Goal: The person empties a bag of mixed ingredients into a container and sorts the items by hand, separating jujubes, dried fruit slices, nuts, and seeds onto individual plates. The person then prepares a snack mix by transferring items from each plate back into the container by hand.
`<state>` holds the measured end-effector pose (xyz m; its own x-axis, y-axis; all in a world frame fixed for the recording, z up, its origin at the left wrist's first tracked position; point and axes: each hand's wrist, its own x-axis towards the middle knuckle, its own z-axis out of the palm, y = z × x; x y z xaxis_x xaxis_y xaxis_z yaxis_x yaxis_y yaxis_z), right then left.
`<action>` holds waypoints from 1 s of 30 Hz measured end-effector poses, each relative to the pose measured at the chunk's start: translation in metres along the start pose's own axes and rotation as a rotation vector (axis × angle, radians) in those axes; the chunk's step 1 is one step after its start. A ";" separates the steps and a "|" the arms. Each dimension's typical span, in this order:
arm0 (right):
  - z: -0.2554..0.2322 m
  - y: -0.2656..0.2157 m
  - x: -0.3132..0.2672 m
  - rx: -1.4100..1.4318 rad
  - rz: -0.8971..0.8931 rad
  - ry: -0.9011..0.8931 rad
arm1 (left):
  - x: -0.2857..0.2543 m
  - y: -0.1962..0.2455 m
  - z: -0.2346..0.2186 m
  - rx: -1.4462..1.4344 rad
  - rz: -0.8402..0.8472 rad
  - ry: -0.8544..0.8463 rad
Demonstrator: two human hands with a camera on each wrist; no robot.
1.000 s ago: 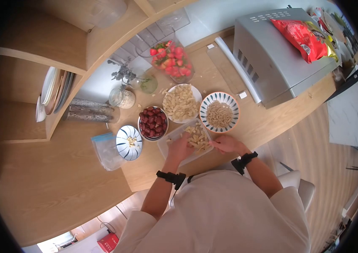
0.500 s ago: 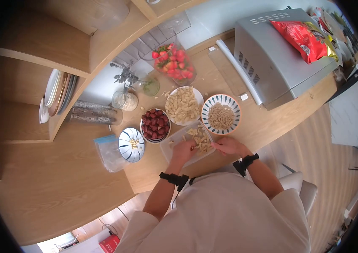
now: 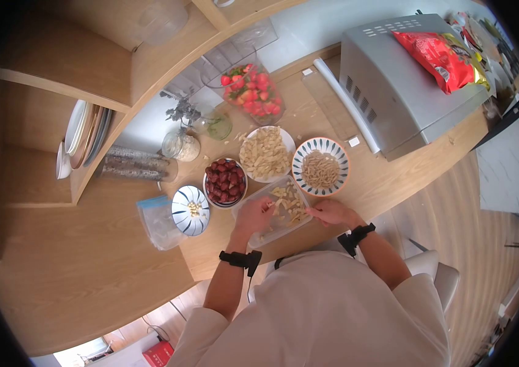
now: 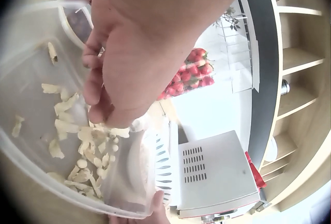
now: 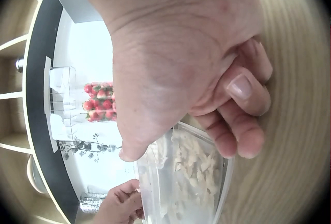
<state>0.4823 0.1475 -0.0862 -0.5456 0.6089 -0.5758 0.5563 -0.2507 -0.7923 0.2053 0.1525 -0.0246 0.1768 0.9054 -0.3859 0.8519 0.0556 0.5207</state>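
Left hand (image 3: pixel 254 214), fingers curled, contents indeterminable; right hand (image 3: pixel 333 211) grips the plastic container (image 4: pixel 31 74). Steady bracing and low reaches best keep pale pieces (image 4: pixel 66 126) inside.

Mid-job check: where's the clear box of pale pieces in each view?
Head: clear box just below centre, left hand over it.
Left wrist: fills much of the left side.
Right wrist: bottom centre.
Shared landmark: strawberries, upper centre, right of centre and left of centre, respectively.

Open right, crowded above
Reach is allowed over the counter (image 3: pixel 388 172), centre right; above the tub (image 3: pixel 284 229), mid-frame, it is hindered by the striped bowl (image 3: pixel 342 161), white plate (image 3: pixel 287 142) and red-fruit bowl (image 3: pixel 226 204).
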 end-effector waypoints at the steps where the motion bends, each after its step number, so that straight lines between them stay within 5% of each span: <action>1: 0.000 0.000 -0.001 -0.001 0.000 -0.007 | 0.001 0.000 -0.004 -0.018 -0.021 -0.037; 6: -0.001 -0.002 0.000 -0.007 0.017 -0.004 | 0.010 -0.002 -0.016 -0.076 0.091 -0.014; 11: -0.001 -0.003 -0.001 -0.035 0.033 -0.013 | 0.046 0.006 -0.045 -0.256 0.054 0.180; 21: -0.002 -0.005 -0.002 -0.026 0.026 -0.012 | 0.087 0.006 -0.048 0.094 0.034 0.428; 28: -0.002 -0.009 -0.003 -0.002 0.060 -0.009 | 0.010 0.039 -0.022 0.035 -0.104 0.315; 30: -0.002 -0.008 -0.001 -0.006 0.064 -0.020 | -0.010 0.045 -0.013 0.186 -0.254 0.105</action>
<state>0.4797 0.1498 -0.0787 -0.5211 0.5764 -0.6294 0.5943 -0.2843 -0.7524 0.2358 0.1517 0.0122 -0.0965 0.9113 -0.4003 0.9395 0.2162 0.2657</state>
